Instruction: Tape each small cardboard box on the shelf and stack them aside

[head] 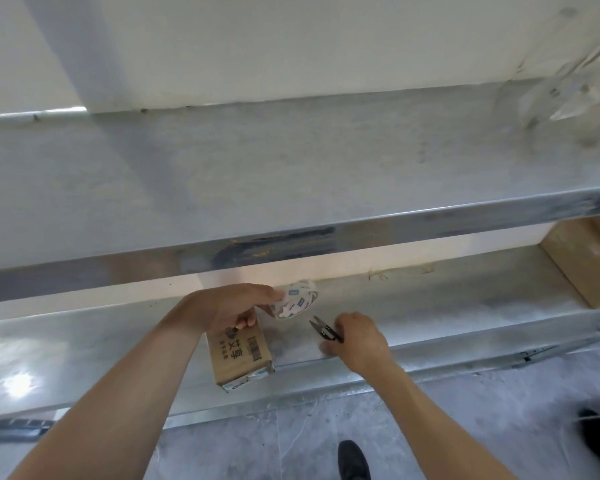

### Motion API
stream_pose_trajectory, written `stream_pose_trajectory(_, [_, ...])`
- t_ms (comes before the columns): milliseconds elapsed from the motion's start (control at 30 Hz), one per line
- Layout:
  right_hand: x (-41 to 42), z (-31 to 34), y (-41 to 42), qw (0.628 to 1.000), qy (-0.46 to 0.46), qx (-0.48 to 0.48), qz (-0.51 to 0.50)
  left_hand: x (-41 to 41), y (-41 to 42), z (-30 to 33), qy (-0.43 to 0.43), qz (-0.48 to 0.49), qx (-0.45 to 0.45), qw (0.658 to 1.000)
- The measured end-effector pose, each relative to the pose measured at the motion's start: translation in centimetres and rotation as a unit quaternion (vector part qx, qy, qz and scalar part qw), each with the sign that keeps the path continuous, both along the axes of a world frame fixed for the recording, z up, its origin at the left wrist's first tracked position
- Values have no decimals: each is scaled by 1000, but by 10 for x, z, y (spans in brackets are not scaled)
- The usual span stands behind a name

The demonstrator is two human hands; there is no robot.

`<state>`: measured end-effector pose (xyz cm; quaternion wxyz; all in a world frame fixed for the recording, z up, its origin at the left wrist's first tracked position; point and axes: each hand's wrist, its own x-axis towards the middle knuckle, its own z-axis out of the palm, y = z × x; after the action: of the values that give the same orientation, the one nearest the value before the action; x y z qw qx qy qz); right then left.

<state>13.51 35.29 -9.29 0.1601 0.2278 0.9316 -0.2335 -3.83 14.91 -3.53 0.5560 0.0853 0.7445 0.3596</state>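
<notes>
Up top, an upper metal shelf (291,174) runs bare and scuffed, with crumpled clear plastic (565,88) sitting at its far right corner. Behind it, a white wall (291,39). Down below, grey concrete floor (465,417), and a black shoe (354,460) pokes in at the bottom. At the floor's left edge lies a dark blurred bar (14,429).

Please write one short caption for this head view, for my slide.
Left hand holds tape roll over small cardboard box; right hand grips snips.
</notes>
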Motion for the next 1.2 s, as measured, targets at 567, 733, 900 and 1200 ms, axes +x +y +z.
stream_pose_trajectory(567, [8, -3, -31, 996, 35, -77, -36, 4, 5, 9, 10, -14, -5, 1000])
stream_pose_trajectory(733, [21, 27, -70, 911, 41, -381, -150, 10, 7, 14, 27, -1, -6, 1000])
stream_pose_trajectory(900, [10, 51, -95, 813, 72, -536, -215, 11, 7, 15, 30, -5, 4, 1000])
stream_pose_trajectory(1200, [-4, 55, -100, 811, 56, -529, -243, 12, 6, 13, 40, -2, 18, 999])
